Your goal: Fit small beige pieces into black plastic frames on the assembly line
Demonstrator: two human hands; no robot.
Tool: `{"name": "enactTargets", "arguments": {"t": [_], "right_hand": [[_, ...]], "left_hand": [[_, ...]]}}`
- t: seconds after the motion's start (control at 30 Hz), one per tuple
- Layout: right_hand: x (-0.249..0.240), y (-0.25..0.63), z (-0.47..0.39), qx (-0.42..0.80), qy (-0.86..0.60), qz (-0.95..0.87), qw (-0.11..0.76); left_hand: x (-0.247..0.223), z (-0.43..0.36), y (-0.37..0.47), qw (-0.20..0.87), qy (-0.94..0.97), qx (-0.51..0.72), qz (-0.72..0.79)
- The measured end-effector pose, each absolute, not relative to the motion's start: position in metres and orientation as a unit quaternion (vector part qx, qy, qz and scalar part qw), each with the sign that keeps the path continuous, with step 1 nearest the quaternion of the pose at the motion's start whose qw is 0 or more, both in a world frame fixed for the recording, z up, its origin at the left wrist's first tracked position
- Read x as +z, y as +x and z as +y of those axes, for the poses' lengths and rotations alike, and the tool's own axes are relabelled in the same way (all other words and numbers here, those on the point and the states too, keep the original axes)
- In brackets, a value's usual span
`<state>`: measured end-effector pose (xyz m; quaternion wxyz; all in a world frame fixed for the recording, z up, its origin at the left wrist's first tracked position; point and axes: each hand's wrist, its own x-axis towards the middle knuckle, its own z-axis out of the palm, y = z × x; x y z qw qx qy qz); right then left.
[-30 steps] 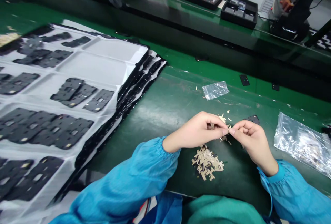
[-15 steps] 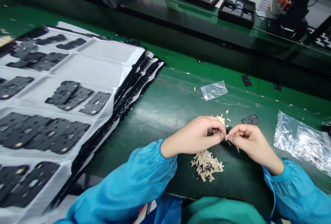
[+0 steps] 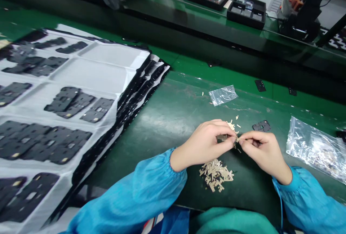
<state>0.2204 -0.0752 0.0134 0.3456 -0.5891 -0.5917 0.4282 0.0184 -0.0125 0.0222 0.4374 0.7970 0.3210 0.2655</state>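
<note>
My left hand and my right hand meet fingertip to fingertip above the green mat. Between them is a small tan strip piece, pinched by the left thumb and forefinger; the right fingertips close on its other side. Just beneath my left wrist lies a loose heap of beige strips, mixed with some dark bits. Behind my left fingers a smaller pile of pale slivers shows in part. Beyond my right hand a flat black plate with cutouts rests on the mat.
Stacked white-lined trays with black plates fill the left. A small clear bag lies ahead, and a larger filled plastic bag at right. Black boxes stand on the raised shelf at the back.
Both hands stay fingertip to fingertip; the right fingers have curled slightly and the tan piece between them has tilted upward. The view has shifted slightly. The piles and bags stay put.
</note>
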Motion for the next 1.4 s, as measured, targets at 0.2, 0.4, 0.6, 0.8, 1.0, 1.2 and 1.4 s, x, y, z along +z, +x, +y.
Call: {"name": "enactTargets", "arguments": {"t": [0.2, 0.4, 0.6, 0.8, 1.0, 1.2, 1.4], "right_hand": [[0.017, 0.219, -0.075, 0.353, -0.582, -0.661, 0.317], [0.02, 0.219, -0.075, 0.343, -0.568, -0.68, 0.313], [0.02, 0.221, -0.075, 0.419, -0.563, -0.633, 0.327], [0.021, 0.227, -0.071, 0.487, -0.535, -0.625, 0.293], [0.022, 0.227, -0.071, 0.48, -0.524, -0.65, 0.27], [0.021, 0.225, -0.071, 0.523, -0.551, -0.576, 0.301], [0.023, 0.227, -0.069, 0.58, -0.54, -0.538, 0.288]], "left_hand": [[0.022, -0.013, 0.017, 0.429, 0.816, 0.245, 0.301], [0.022, -0.012, 0.016, 0.428, 0.825, 0.243, 0.278], [0.012, -0.005, 0.012, 0.3, 0.862, 0.157, 0.376], [0.015, 0.0, 0.011, 0.413, 0.831, 0.183, 0.324], [0.018, -0.004, 0.015, 0.582, 0.755, 0.172, 0.25], [0.016, -0.004, 0.015, 0.575, 0.736, 0.202, 0.296], [0.018, -0.005, 0.015, 0.597, 0.73, 0.193, 0.271]]}}
